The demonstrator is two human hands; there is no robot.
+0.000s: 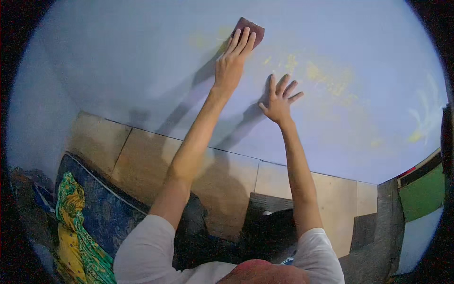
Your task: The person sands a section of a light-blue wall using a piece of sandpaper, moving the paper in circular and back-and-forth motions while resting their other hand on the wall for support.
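Flat against the pale blue wall [340, 142], my left hand [234, 56] presses a piece of brown-red sandpaper [256, 31] under its fingers. The sheet's upper edge looks ragged and stands out beyond my fingertips. Lower and to the right, my right hand [282, 101] rests on the wall with its fingers spread and nothing held. Yellow patches [321, 76] mark the wall to the right of both hands, with a fainter yellow area beside the sandpaper. Both arms reach up and cast shadows on the wall to their left.
Tan floor tiles [149, 152] meet the wall's foot. At left lies a dark blue patterned mattress [103, 198] with a green and yellow cloth [72, 220] on it. A green and white panelled piece [422, 198] stands at the right, beside a grey surface [388, 213].
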